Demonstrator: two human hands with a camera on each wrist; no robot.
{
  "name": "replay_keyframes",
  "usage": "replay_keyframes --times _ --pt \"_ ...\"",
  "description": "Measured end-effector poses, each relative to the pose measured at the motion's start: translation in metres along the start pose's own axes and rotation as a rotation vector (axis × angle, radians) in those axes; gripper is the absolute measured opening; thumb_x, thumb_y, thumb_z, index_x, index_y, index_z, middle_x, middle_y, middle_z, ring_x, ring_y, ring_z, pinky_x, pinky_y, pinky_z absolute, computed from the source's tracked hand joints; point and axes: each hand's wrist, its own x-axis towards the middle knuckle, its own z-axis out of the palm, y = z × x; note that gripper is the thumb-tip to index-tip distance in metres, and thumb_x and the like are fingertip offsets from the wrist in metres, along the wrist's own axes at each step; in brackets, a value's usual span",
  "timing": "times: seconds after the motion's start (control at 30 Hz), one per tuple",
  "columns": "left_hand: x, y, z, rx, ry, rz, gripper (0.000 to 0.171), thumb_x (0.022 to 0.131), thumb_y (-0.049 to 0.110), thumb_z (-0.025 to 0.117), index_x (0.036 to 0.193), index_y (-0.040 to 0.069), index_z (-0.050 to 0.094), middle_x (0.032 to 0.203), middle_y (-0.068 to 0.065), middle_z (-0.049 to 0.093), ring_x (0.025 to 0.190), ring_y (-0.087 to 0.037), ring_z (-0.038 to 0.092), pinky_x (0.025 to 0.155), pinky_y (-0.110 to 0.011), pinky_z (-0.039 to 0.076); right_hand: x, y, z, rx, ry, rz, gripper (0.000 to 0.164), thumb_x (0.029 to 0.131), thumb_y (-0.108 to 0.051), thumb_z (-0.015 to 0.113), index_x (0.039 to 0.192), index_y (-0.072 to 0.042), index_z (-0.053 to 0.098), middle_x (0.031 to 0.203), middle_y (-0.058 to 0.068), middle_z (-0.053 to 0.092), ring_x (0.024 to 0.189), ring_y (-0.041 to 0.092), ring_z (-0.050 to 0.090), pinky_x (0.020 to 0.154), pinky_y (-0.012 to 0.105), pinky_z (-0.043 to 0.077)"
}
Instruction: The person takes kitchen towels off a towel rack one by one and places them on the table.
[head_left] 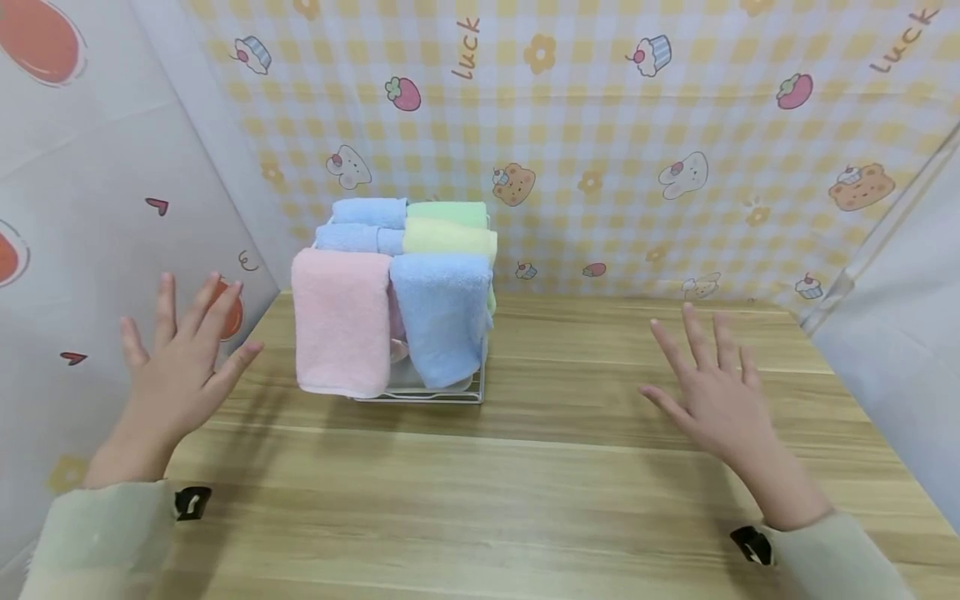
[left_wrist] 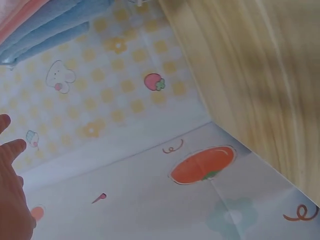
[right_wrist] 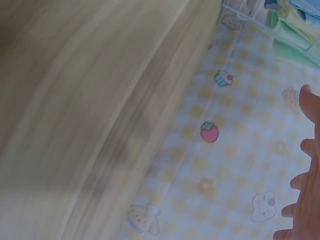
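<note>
– In the head view, which hand is nearer to the pink towel (head_left: pixel 342 325)?
– The left hand (head_left: pixel 176 367). The towel lies to the right of it, near to the thumb but apart. The right hand (head_left: pixel 720 408) is well apart, on the other side of the wire rack (head_left: pixel 450 400).
– And how does the towel hang?
– Its visible front is longer from top to bottom than across. It hangs from the rack, which stands on the counter (head_left: pixel 570 500), just beside a blue towel (head_left: pixel 444 317). Both hands have the fingers spread and hold nothing.
– What does the left wrist view show?
– Only a part of the hand, at the left edge. Some towels (left_wrist: pixel 62 32) are in the upper left corner, not touched. From this view alone, I cannot tell how all the fingers lie.
– And the right wrist view?
– The fingers stand apart at the right edge, with the rack above them, not touched.
</note>
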Motion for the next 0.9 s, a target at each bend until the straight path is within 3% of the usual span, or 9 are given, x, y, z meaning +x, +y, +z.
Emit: replay_keyframes --times 0.2,0.37,0.5,0.63,0.77,0.9 --pt "0.007 0.01 -0.004 -0.052 0.127 0.009 0.064 0.101 0.046 0.048 0.157 0.021 0.03 0.166 -0.008 0.021 0.156 -0.028 -0.01 0.112 -0.074 -0.011 0.015 -0.022 0.0 0.032 0.036 -0.063 0.083 0.097 -0.054 0.052 0.161 -0.029 0.005 0.169 0.008 -0.001 0.15 0.051 0.009 0.098 0.081 0.028" --pt "0.015 0.018 -0.006 -0.141 0.243 0.044 0.053 0.101 0.038 0.053 0.15 0.019 0.044 0.158 -0.01 0.039 0.156 -0.027 0.008 0.108 -0.08 0.006 0.03 -0.036 -0.003 0.134 0.135 -0.159 0.086 0.096 -0.044 0.06 0.161 -0.02 0.008 0.164 0.015 0.022 0.143 0.047 0.03 0.094 0.072 0.041" --pt "0.021 0.023 -0.006 -0.227 0.325 0.101 0.049 0.098 0.03 0.06 0.144 0.017 0.052 0.149 -0.013 0.051 0.153 -0.028 0.023 0.106 -0.081 0.015 0.041 -0.05 -0.007 0.248 0.161 -0.205 0.084 0.096 -0.039 0.062 0.161 -0.019 0.012 0.16 0.016 0.032 0.141 0.043 0.036 0.099 0.067 0.042" --pt "0.028 0.025 -0.004 -0.262 0.393 0.17 0.046 0.096 0.026 0.064 0.138 0.009 0.058 0.139 -0.019 0.059 0.144 -0.035 0.037 0.113 -0.068 0.025 0.052 -0.066 -0.01 0.363 0.161 -0.236 0.08 0.097 -0.037 0.062 0.16 -0.016 0.016 0.159 0.017 0.035 0.141 0.043 0.037 0.11 0.064 0.033" --pt "0.033 0.029 -0.002 -0.296 0.428 0.191 0.041 0.095 0.022 0.065 0.133 0.006 0.061 0.133 -0.022 0.062 0.135 -0.041 0.046 0.118 -0.051 0.03 0.062 -0.08 -0.014 0.467 0.186 -0.281 0.076 0.097 -0.033 0.063 0.159 -0.015 0.022 0.15 0.018 0.047 0.136 0.04 0.043 0.11 0.06 0.033" --pt "0.037 0.036 0.0 -0.325 0.44 0.186 0.037 0.093 0.013 0.067 0.129 0.005 0.064 0.131 -0.019 0.063 0.13 -0.039 0.051 0.113 -0.024 0.032 0.071 -0.093 -0.019 0.575 0.187 -0.307 0.071 0.097 -0.029 0.063 0.158 -0.02 0.026 0.141 0.015 0.055 0.131 0.035 0.047 0.106 0.058 0.037"
